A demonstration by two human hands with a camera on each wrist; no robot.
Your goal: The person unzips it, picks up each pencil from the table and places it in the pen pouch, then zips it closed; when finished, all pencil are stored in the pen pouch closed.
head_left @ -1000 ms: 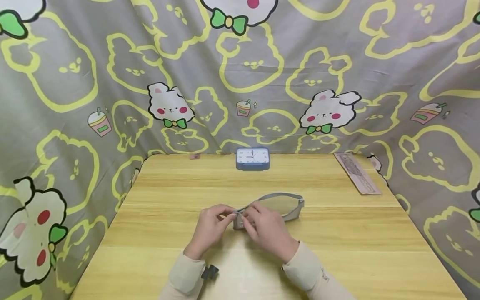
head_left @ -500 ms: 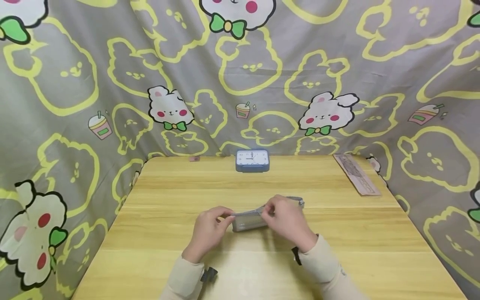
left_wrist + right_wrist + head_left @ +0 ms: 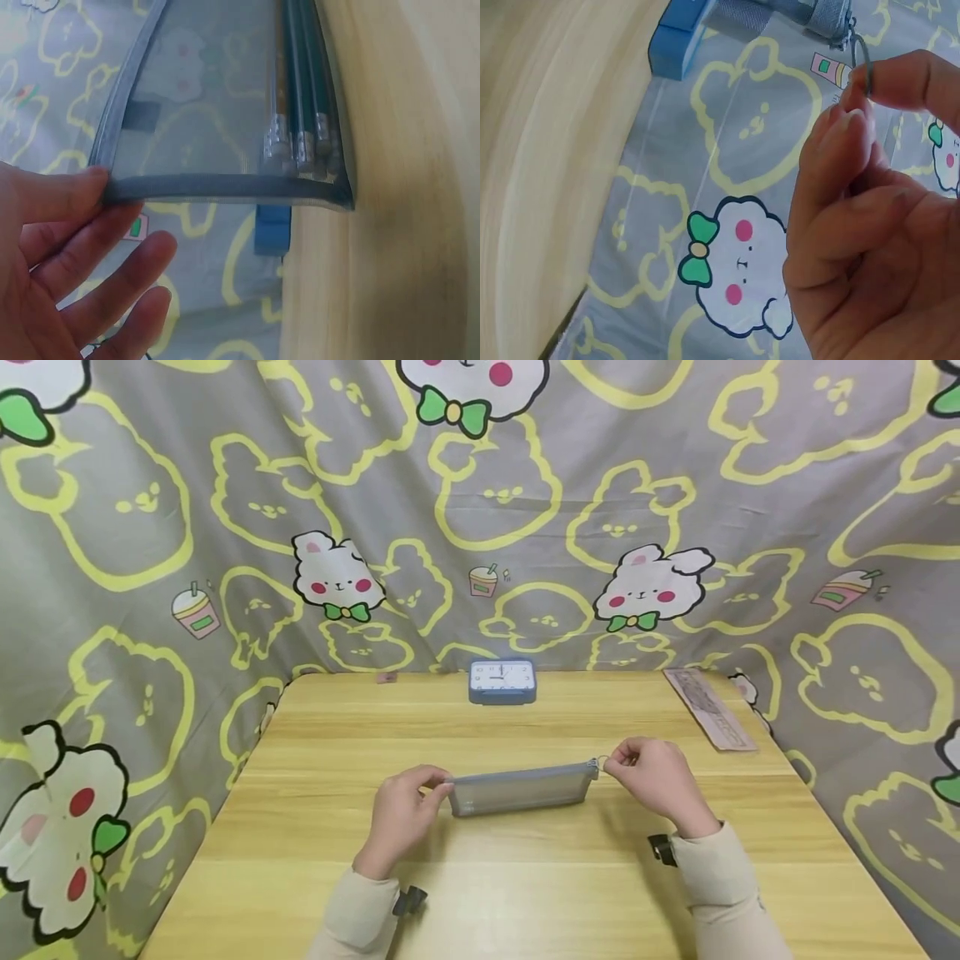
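Observation:
A grey see-through mesh pencil case (image 3: 521, 795) is held upright above or on the table, its top edge drawn into a straight line. Through the mesh in the left wrist view, several pencils (image 3: 302, 112) show along the bottom, their metal ends toward the near side. My left hand (image 3: 407, 806) pinches the case's upper left corner between thumb and index finger, the other fingers spread loose. At the opposite end, my right hand (image 3: 656, 777) pinches the thin loop (image 3: 865, 60) of the zipper pull between thumb and index finger.
Behind the case, a blue alarm clock (image 3: 502, 682) stands at the table's back edge. A pinkish printed paper strip (image 3: 708, 710) lies at the back right, a small pink piece (image 3: 386, 677) at the back left. A patterned curtain (image 3: 525, 485) encloses the wooden table (image 3: 510, 893).
My right hand has moved rightward along the pencil case from the left corner to the right end with the zipper pull. The gaping top has closed. The left hand keeps its corner.

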